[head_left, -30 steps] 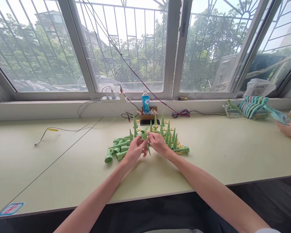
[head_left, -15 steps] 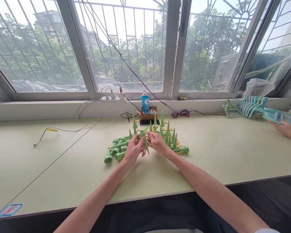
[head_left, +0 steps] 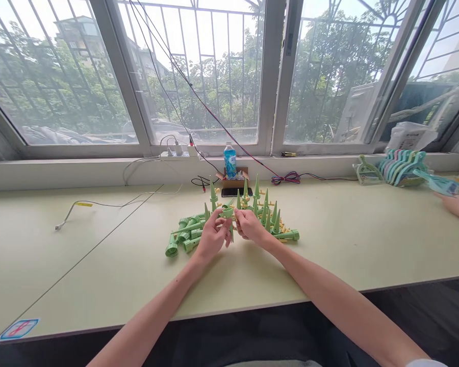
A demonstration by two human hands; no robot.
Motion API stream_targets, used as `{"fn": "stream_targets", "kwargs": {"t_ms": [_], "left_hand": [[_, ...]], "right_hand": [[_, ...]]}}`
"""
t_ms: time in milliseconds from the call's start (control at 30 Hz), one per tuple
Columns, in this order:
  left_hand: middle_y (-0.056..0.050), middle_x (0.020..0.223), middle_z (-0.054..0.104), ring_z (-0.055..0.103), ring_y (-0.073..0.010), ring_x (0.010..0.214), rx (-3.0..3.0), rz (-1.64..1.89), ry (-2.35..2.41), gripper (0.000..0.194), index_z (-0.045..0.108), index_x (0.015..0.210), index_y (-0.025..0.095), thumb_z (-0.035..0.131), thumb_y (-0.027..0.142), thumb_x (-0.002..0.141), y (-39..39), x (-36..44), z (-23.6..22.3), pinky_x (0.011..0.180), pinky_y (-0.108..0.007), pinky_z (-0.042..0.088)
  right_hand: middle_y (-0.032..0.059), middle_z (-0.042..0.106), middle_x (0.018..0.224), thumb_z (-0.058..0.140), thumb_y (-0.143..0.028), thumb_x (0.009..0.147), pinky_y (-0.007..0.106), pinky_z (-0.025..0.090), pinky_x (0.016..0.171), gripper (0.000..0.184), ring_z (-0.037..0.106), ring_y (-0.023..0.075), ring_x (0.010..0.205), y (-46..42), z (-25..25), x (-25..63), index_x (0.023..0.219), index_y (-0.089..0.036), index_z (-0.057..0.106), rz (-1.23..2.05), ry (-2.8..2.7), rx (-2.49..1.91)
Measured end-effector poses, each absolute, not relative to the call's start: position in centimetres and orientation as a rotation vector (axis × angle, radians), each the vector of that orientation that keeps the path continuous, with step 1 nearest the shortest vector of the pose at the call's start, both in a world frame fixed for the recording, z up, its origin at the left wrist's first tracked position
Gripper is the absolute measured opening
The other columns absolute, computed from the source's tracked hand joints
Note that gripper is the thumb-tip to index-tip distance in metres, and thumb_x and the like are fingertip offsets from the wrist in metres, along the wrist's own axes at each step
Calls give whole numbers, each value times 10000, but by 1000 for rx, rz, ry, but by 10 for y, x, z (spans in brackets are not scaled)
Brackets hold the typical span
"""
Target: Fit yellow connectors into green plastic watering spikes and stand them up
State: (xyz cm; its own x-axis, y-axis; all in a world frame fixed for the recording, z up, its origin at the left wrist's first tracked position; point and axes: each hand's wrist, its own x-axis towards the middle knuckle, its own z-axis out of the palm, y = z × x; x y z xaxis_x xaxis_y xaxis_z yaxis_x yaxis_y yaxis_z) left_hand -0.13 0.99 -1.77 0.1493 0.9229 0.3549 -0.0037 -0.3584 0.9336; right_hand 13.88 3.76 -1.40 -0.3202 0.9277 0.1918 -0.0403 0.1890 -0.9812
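My left hand (head_left: 213,235) is closed around a green plastic watering spike (head_left: 227,213), its wide collar up and its point hanging down below the fingers. Against the right side of that collar, my right hand (head_left: 249,224) is pinched; what sits between its fingertips is hidden. Left of my hands lie several loose green spikes (head_left: 191,245) on their sides. Behind and to the right, more green spikes (head_left: 276,222) stand point up, some with small yellow valves fitted. Small yellow valves (head_left: 284,227) are heaped among them.
Behind the spikes are a phone (head_left: 237,192), a small cardboard box (head_left: 235,182) and a blue bottle (head_left: 230,162). A white cable (head_left: 99,205) lies at left, a coiled cable (head_left: 286,177) at back right. Bagged hangers (head_left: 401,167) and another person's hand (head_left: 457,205) are far right.
The held spike has turned from slanting to nearly upright between my hands, which stay close together. At far right, the other person's hand has shifted slightly outward.
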Motion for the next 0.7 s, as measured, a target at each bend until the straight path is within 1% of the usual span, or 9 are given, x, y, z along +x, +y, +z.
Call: {"fn": "stream_targets", "kwargs": {"t_ms": [67, 167, 333, 500, 567, 600, 667, 700], "left_hand": [[44, 739, 533, 529, -78, 392, 1636, 1374, 953, 392, 483, 1125, 220, 614, 464, 848, 10, -2, -19, 355, -225, 429], [23, 812, 512, 567, -84, 442, 1703, 1401, 995, 401, 505, 1160, 221, 587, 475, 861, 11, -2, -20, 360, -227, 448], [13, 864, 503, 567, -72, 446, 1715, 1401, 1034, 408, 496, 1184, 230, 564, 481, 869, 10, 0, -18, 362, -216, 450], [3, 904, 533, 571, -71, 440, 1690, 1445, 1081, 438, 443, 1201, 244, 574, 488, 862, 10, 2, -15, 382, -215, 460], [13, 856, 554, 568, -78, 432, 1644, 1484, 1085, 414, 453, 1137, 233, 591, 498, 850, 10, 2, -14, 380, -211, 448], [20, 813, 556, 563, -84, 426, 1613, 1501, 1082, 384, 467, 1074, 220, 590, 505, 848, 11, 2, -13, 372, -210, 436], [31, 708, 530, 545, -97, 406, 1528, 1494, 1062, 351, 493, 907, 190, 566, 529, 853, 11, 2, -11, 351, -215, 411], [31, 660, 509, 528, -99, 393, 1474, 1470, 1046, 372, 497, 820, 178, 550, 544, 857, 10, 2, -10, 343, -219, 396]], "right_hand": [[-93, 203, 477, 440, -503, 942, 206, 113, 341, 439, 162, 56, 349, 36, -11, 139, 631, -236, 282, 1433, -1439, -868], [-94, 196, 486, 473, -497, 930, 197, 111, 337, 449, 161, 49, 360, 35, -9, 140, 626, -231, 276, 1502, -1401, -826], [-96, 223, 495, 502, -506, 910, 194, 137, 327, 431, 186, 47, 362, 37, -11, 139, 651, -227, 301, 1489, -1379, -790], [-96, 241, 500, 495, -538, 899, 207, 170, 330, 421, 218, 55, 362, 39, -12, 135, 676, -230, 314, 1432, -1350, -784], [-94, 241, 503, 490, -559, 894, 213, 176, 333, 431, 218, 59, 367, 40, -13, 135, 678, -233, 307, 1399, -1339, -790], [-93, 241, 505, 488, -570, 890, 216, 177, 335, 438, 217, 61, 370, 41, -13, 135, 679, -235, 302, 1380, -1337, -793], [-89, 245, 510, 488, -588, 882, 222, 174, 338, 449, 216, 64, 374, 42, -14, 136, 677, -239, 294, 1341, -1343, -799], [-87, 251, 511, 482, -594, 882, 225, 175, 340, 453, 216, 66, 376, 43, -15, 136, 673, -239, 293, 1317, -1356, -804]]}}
